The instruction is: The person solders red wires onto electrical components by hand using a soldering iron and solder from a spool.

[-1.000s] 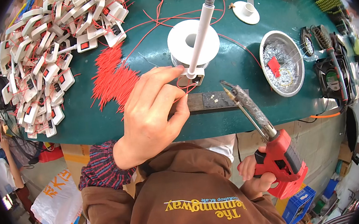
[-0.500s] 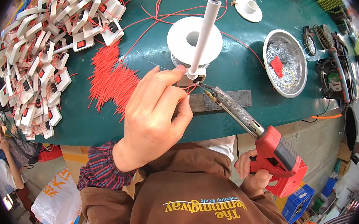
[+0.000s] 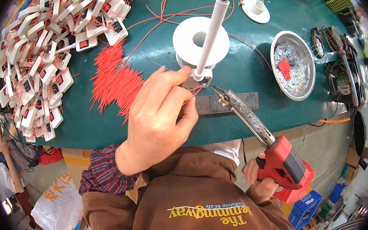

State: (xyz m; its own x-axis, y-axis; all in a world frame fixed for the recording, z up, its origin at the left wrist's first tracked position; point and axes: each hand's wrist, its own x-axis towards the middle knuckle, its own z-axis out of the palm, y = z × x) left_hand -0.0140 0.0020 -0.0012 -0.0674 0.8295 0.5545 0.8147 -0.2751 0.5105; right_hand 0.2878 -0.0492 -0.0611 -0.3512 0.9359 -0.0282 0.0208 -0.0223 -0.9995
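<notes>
My left hand (image 3: 156, 117) is closed in a pinch at the near end of a white plastic tube piece (image 3: 211, 38). Short red wires (image 3: 196, 90) come out by its fingertips, at the tube's small bracket-shaped end. In my right hand (image 3: 260, 179) is a red soldering gun (image 3: 284, 161), gripped by its handle and partly hidden by it. The gun's dark tip stands just right of the bracket end, apart from it, over a dark flat block (image 3: 244, 101). Behind the tube stands a white spool (image 3: 181, 38), with thin wire showing at its side.
A heap of white switch housings (image 3: 49, 74) fills the left side, beside a pile of cut red wires (image 3: 118, 83). To the right is a metal bowl (image 3: 275, 74) with silvery scraps, near a small fan (image 3: 341, 81). A white round part (image 3: 251, 10) lies at the back.
The soldering gun's tip has drawn back to the right, off the wires at the bracket end. My left hand keeps its hold, and the tube has shifted very slightly right.
</notes>
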